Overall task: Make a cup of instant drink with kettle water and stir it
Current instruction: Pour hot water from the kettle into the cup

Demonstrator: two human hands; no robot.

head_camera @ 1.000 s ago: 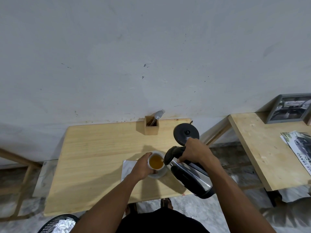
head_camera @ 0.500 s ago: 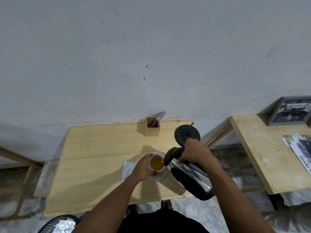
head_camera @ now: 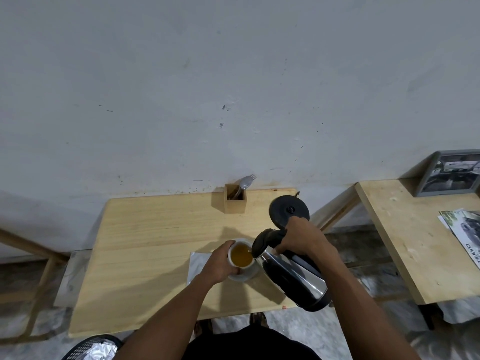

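Observation:
A white cup (head_camera: 241,255) filled with amber liquid stands on a white saucer (head_camera: 246,275) on the wooden table (head_camera: 155,242). My left hand (head_camera: 219,263) wraps around the cup's left side. My right hand (head_camera: 302,239) grips the black handle of a steel kettle (head_camera: 293,279), which is tilted with its spout over the cup's right rim. The kettle's round black base (head_camera: 288,211) sits behind my right hand. A wooden holder (head_camera: 234,202) with a spoon and fork (head_camera: 245,184) stands at the table's back edge.
A silver foil sachet (head_camera: 198,266) lies flat under my left wrist. A second wooden table (head_camera: 415,242) at the right carries a framed photo (head_camera: 449,175) and a magazine (head_camera: 465,235). A black mesh bin (head_camera: 91,348) stands at the floor's lower left.
The view has shifted slightly. Both hands, the cup and the tilted kettle keep the same pose.

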